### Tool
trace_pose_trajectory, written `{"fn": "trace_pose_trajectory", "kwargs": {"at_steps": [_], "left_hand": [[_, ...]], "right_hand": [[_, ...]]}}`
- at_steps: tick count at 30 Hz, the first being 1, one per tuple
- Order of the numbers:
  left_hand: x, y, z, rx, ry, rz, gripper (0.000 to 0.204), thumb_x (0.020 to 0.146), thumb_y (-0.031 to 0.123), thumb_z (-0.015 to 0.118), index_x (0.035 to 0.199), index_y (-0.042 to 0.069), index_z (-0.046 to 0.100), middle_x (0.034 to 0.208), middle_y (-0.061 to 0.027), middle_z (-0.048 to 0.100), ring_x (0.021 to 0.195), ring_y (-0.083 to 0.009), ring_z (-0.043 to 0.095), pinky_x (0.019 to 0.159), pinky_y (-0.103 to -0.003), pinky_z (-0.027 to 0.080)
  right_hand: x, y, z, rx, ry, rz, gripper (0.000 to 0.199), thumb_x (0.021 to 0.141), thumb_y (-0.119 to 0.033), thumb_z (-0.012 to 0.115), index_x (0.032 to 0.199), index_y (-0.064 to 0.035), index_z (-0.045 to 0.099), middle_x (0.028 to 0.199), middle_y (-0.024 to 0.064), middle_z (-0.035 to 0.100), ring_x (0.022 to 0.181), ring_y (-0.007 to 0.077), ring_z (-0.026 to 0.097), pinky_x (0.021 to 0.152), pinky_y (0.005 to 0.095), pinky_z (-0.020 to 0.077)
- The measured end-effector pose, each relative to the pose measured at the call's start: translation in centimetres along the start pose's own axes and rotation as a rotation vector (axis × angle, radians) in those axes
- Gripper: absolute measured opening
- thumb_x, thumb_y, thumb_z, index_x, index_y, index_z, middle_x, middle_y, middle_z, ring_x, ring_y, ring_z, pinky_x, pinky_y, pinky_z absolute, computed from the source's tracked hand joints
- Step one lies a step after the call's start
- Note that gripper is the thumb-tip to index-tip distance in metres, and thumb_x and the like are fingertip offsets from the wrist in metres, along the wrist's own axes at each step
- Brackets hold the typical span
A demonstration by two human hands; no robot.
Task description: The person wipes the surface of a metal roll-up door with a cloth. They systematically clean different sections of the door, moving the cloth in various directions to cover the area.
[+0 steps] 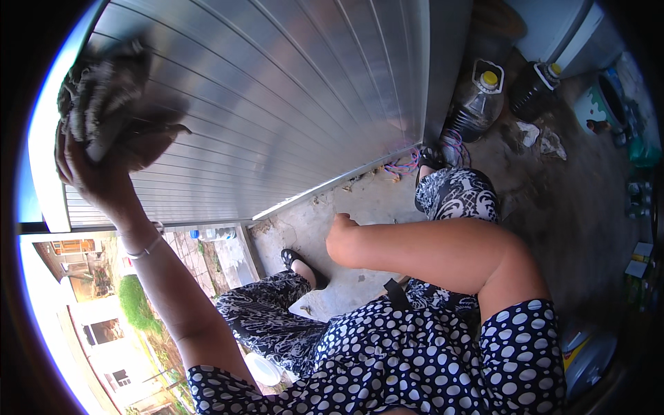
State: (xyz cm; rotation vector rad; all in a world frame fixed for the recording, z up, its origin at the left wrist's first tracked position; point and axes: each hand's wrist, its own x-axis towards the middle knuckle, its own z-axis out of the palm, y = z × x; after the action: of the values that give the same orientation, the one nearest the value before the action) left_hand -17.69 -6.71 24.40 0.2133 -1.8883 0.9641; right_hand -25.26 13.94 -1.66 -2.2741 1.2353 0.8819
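A raised left arm, with a pale bracelet at its wrist, reaches to the upper left. There my left hand (97,176) is closed on a dark grey cloth (104,104), bunched up and slightly blurred. The cloth lies against the outer edge of a ribbed silver metal door (290,90), whose surface dimly reflects the hand. Across the front of my body the right arm is bent. My right hand (342,240) is curled into a fist, touching nothing, and no object shows in it.
Dark-liquid jugs with yellow caps, one jug (482,104) nearer, stand beyond the door's right edge. Coloured cord (408,162) lies by my foot. A pale pot (598,107) stands far right. Past the door's lower left are a bottle (213,234) and a yard.
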Motion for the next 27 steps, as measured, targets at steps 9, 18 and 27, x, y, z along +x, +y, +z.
{"fn": "trace_pose_trajectory", "kwargs": {"at_steps": [9, 18, 27], "left_hand": [[-8.0, 7.4, 4.5, -0.172, 0.064, -0.131, 0.06, 0.068, 0.03, 0.079, 0.12, 0.012, 0.054, 0.131, -0.0084, 0.045, 0.124, -0.0309, 0.037, 0.103, -0.049, 0.027], [-23.3, 14.2, 6.4, -0.3, -0.453, 0.118, 0.043, 0.078, 0.014, 0.061, 0.117, 0.031, 0.059, 0.138, 0.0028, 0.044, 0.126, -0.0349, 0.038, 0.099, -0.044, 0.033], [-30.6, 18.9, 7.4, -0.417, -0.999, 0.437, 0.04, 0.084, 0.02, 0.054, 0.122, 0.035, 0.055, 0.142, 0.0128, 0.036, 0.135, -0.0161, 0.029, 0.078, -0.029, 0.053]], "right_hand": [[0.2, -1.6, 2.0, 0.002, 0.199, -0.021, 0.04, 0.071, -0.025, 0.068, 0.106, -0.0043, 0.067, 0.106, 0.0147, 0.065, 0.097, 0.0303, 0.06, 0.089, 0.0481, 0.0382], [0.2, -2.8, 1.8, -0.024, 0.178, -0.11, 0.031, 0.081, -0.022, 0.057, 0.106, -0.0066, 0.068, 0.105, 0.0163, 0.065, 0.097, 0.0344, 0.059, 0.087, 0.0516, 0.0384], [-0.1, -2.9, 1.6, -0.009, 0.12, -0.177, 0.033, 0.081, -0.024, 0.058, 0.107, -0.006, 0.067, 0.106, 0.0157, 0.065, 0.096, 0.035, 0.06, 0.086, 0.0519, 0.0401]]}}
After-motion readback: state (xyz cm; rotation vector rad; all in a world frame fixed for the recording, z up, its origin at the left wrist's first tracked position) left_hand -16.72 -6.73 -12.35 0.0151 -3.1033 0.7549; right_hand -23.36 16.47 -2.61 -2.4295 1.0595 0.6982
